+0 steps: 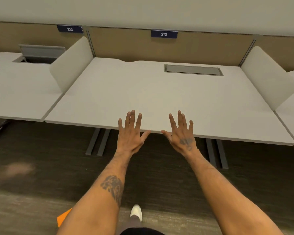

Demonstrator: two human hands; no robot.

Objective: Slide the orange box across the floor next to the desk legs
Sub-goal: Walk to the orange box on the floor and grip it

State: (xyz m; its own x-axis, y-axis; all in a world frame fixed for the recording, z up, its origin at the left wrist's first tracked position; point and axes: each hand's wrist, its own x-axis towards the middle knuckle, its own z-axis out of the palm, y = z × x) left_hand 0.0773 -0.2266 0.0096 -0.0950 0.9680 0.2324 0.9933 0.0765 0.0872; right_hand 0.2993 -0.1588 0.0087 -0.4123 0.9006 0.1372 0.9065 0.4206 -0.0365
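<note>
Dark carpet lay under the bench [159, 92]; both hands [131, 133] [181, 134] hovered spread and empty, while the orange box [63, 217], mostly hidden, probably light cardboard, looked best pushed low on its side.

The box [63, 217] lies on the floor [41, 184] near the person, left of a shoe [136, 212], before the desk [143, 92] and its legs [98, 141]

Both arms are stretched forward, the left hand [130, 134] and right hand [182, 135] held flat with fingers [132, 117] spread over the front edge of the white bench [159, 92] labelled 213. Grey desk legs [98, 141] are seen beneath it. A corner of the orange box [63, 217] is seen on the floor [41, 184], partly hidden by the left forearm, near a white shoe [136, 212].
</note>
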